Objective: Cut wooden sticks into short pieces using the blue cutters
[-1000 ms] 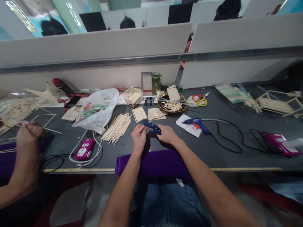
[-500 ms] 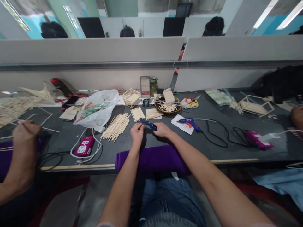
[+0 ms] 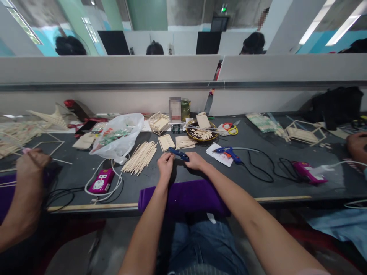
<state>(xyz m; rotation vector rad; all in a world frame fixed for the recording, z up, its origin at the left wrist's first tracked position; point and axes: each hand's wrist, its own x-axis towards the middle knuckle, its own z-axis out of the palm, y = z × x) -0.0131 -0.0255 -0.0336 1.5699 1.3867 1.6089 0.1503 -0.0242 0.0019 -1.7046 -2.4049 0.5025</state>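
Both my hands meet over the dark grey worktable (image 3: 258,187), just past a purple cloth (image 3: 186,196) at its near edge. My right hand (image 3: 194,161) is closed round the handles of a blue cutter (image 3: 179,154), whose jaws point left and away. My left hand (image 3: 164,165) is pinched shut beside the cutter's tip; what it pinches is too small to make out. A pile of thin bamboo sticks (image 3: 141,156) lies just left of my hands. Small flat stick panels (image 3: 166,142) lie behind them.
A blue glue gun (image 3: 227,152) with a black cord lies right of my hands. A magenta power strip (image 3: 98,183), a plastic bag (image 3: 119,134), a round basket (image 3: 202,131) and scissors (image 3: 231,128) surround them. A co-worker's hand (image 3: 30,164) works at the left; another hand (image 3: 357,145) at the right.
The view has tilted up a little, so the table sits lower and more of the right side shows. My hands keep the same grip on the cutter.
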